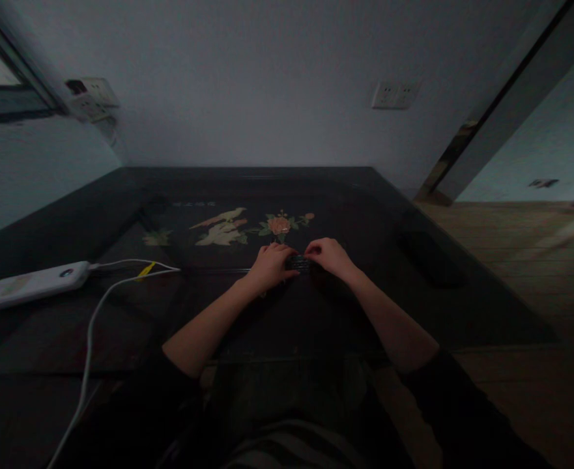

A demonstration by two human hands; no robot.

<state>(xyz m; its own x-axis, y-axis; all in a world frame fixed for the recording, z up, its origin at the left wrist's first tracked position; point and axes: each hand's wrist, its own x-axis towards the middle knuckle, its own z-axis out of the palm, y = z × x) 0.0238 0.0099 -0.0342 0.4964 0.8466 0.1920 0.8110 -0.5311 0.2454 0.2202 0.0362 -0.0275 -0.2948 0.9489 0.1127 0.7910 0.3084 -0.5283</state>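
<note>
Both of my hands meet over a small dark object point(299, 263) on the dark table point(120, 215). My left hand point(271, 265) lies with its fingers curled on the object's left end. My right hand point(330, 256) pinches its right end from above. The room is dim, so I cannot make out what the object is; it looks flat and ribbed. Just beyond the hands, a flower and bird picture point(247, 228) is painted on the tabletop.
A white power bank point(30, 284) lies at the table's left edge, with a white cable point(91, 326) running toward me. A dark oblong thing point(430, 259) rests at the right of the table. Wall sockets point(394, 95) are behind; wooden floor point(526, 260) lies to the right.
</note>
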